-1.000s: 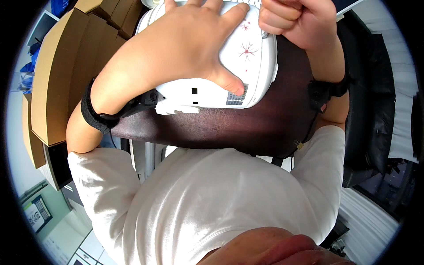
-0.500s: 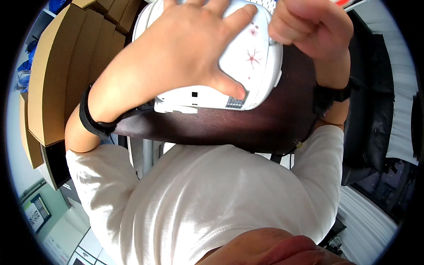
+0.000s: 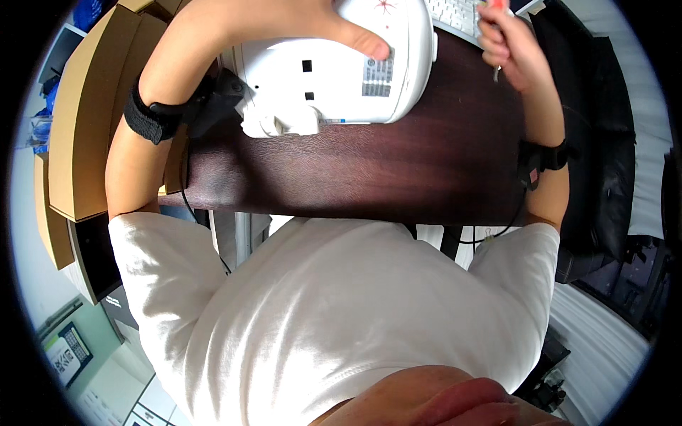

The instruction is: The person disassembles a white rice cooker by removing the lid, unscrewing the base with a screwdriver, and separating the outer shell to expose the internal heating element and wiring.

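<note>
A rounded white appliance [image 3: 334, 85] with a red flower print, perhaps a rice cooker, sits on the dark wood table. Its near face shows two small black square openings, a grey label and a protruding white fitting [image 3: 280, 124]. My left hand [image 3: 291, 18] lies over its left side, thumb stretched toward the label; the other fingers run beyond the upper edge. To the right of the appliance, my right hand [image 3: 517, 53] is raised and closed around a screwdriver [image 3: 496, 73]. The red handle shows above the fist, and a thin metal end points down below it.
A white keyboard [image 3: 455, 15] lies behind the appliance at the right. Cardboard boxes [image 3: 89, 121] stand along the left, and a black padded seat [image 3: 604, 142] is on the right. Black bands circle both wrists, with cables hanging near the table's front edge [image 3: 341, 215].
The appliance and my left hand sit farther up the view, exposing more tabletop. My right hand has left the appliance's right edge and moved away to the right with the screwdriver.
</note>
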{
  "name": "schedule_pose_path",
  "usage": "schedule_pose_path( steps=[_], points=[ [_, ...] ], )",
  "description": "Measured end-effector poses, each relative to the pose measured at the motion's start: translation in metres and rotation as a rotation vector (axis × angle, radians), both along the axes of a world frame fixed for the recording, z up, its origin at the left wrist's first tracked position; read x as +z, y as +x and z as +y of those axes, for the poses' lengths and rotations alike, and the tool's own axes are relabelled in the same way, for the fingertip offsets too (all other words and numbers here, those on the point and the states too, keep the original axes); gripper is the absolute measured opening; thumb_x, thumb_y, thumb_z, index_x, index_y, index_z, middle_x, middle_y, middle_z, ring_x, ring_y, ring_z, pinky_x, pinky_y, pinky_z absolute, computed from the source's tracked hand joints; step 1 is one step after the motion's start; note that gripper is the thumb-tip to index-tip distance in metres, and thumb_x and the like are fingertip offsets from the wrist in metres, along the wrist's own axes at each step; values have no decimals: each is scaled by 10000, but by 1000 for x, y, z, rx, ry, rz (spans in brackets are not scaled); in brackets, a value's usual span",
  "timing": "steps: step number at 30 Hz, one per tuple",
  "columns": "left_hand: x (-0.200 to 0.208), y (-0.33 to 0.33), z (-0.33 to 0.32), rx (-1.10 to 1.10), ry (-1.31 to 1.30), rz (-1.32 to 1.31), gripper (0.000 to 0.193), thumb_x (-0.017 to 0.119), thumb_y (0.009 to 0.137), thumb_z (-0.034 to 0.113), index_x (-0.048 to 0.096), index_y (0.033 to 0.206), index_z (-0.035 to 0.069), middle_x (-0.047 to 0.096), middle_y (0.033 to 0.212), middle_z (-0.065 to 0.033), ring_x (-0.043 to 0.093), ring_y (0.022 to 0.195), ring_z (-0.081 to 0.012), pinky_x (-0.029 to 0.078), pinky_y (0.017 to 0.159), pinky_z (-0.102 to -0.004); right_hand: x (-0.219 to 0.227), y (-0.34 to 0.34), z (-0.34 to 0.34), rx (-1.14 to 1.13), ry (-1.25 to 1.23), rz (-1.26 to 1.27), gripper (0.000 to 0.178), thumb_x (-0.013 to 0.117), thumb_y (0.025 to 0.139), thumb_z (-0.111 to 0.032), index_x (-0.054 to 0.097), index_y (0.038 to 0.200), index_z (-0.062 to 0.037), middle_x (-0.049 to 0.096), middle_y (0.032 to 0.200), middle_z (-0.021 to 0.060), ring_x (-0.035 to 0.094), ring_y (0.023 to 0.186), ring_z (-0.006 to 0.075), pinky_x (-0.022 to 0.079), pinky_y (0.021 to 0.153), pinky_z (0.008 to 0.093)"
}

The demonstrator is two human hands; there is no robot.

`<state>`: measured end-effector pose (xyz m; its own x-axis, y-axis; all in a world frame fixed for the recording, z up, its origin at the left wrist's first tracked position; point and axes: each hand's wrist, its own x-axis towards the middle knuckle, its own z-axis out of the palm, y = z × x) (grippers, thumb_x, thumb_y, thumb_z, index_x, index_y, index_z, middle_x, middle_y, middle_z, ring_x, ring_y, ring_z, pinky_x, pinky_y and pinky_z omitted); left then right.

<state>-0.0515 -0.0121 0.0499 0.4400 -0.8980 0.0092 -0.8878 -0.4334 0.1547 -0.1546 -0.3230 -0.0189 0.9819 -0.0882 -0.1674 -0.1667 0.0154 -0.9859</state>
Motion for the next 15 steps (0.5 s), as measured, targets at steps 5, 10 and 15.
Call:
schedule_pose_path(
  steps=[5,10,15],
  points=[
    [26,-69,-1,451,125,-235,1070,693,792,764,505,1433,-72,531,1388,-351,561,1279,-468,480,1087,-461,-66,-35,-8,-76,-311,157,281,660,1009,-337,508,860,-155,377,644,-99,303,485,-4,225,418,207],
    [-39,-35,76,546,-282,-57,1131,782,709,743,456,1479,-19,562,1333,-339,654,1154,-453,562,930,-524,-125,-43,-15,33,-1036,-50,408,661,979,-419,609,962,-15,589,689,92,603,599,239,487,570,369],
    [-94,-40,93,443,-697,13,1190,778,760,709,330,1509,-100,556,1305,-399,646,1161,-477,550,973,-519,-125,-49,5,211,-1202,87,502,643,968,-470,585,1025,25,690,860,249,695,850,442,541,772,521]
  ],
)
